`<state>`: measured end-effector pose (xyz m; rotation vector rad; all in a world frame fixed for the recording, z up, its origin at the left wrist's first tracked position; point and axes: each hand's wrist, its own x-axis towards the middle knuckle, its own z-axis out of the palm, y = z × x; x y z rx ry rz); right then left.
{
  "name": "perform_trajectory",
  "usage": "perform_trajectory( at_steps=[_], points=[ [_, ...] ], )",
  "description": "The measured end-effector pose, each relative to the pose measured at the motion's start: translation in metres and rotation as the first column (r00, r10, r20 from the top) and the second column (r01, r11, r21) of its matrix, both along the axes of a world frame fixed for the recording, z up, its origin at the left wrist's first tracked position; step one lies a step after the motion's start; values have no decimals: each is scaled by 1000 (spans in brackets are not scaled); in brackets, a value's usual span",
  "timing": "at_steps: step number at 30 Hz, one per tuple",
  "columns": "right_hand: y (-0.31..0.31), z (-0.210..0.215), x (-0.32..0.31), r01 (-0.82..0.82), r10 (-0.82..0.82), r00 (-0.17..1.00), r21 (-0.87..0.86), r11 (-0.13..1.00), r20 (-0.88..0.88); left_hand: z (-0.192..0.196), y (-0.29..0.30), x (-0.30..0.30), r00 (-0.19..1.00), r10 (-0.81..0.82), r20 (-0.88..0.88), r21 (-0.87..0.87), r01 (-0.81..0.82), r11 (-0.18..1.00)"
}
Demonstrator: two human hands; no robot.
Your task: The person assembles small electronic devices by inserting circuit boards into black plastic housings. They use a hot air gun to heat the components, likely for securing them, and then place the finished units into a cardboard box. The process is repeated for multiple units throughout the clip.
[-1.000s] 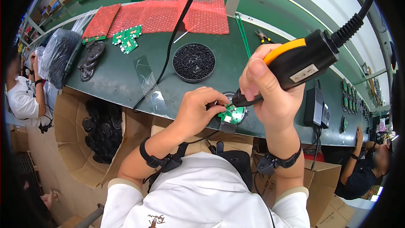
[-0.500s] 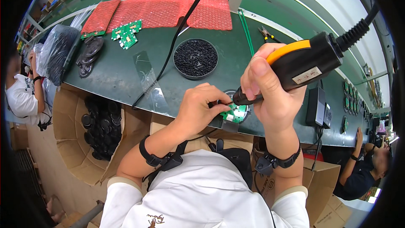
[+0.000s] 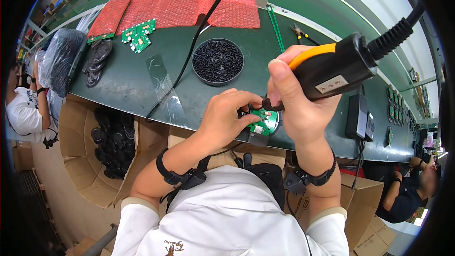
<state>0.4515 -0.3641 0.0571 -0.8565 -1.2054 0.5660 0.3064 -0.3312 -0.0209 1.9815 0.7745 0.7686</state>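
My right hand point(image 3: 308, 106) is wrapped round a black electric screwdriver point(image 3: 327, 73) with an orange-yellow lever. The screwdriver slants down left, its nose over a green circuit board point(image 3: 267, 122). This board sits in a dark round housing at the bench's near edge. My left hand point(image 3: 225, 116) grips the board from the left, thumb on its face and forefinger bent beside the screwdriver nose. The driver's tip and whatever is under it are hidden by my fingers. A round dish of small black screws point(image 3: 218, 61) stands just beyond my left hand.
Circuit boards point(image 3: 139, 35) lie by red bubble wrap point(image 3: 166, 12) at the far left. Black round covers point(image 3: 98, 59) lie near a plastic-wrapped bundle. A black cable point(image 3: 189, 61) crosses the bench. Cutters point(image 3: 299, 33) and a power unit point(image 3: 356, 116) are to the right. Below left stands a carton point(image 3: 90, 175).
The screwdriver and my right hand have shifted a little left. My left thumb and forefinger have spread from a tight pinch, and more of the board shows. The view has also shifted slightly.
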Motion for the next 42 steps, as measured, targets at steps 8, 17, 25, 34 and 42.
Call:
perform_trajectory(
  at_steps=[8,17,25,34,42],
  points=[
    [1,-1,0,10,-11,999,10,1000,47,0,1,1,1000,1,-5,-17,-1,1000],
    [2,0,1,45,-45,998,-17,999,37,0,2,0,999,-12,-31,-16,11,1000],
    [4,-1,2,48,-48,998,-1,999,31,1,2,-1,998,-25,-50,10,26,1000],
    [-3,-9,2,12,-9,998,-43,999,55,-4,0,1,999,-14,31,21,13,1000],
    [-5,-12,3,-13,17,998,-70,997,62,-6,0,0,1000,-14,26,69,12,998]
  ],
)
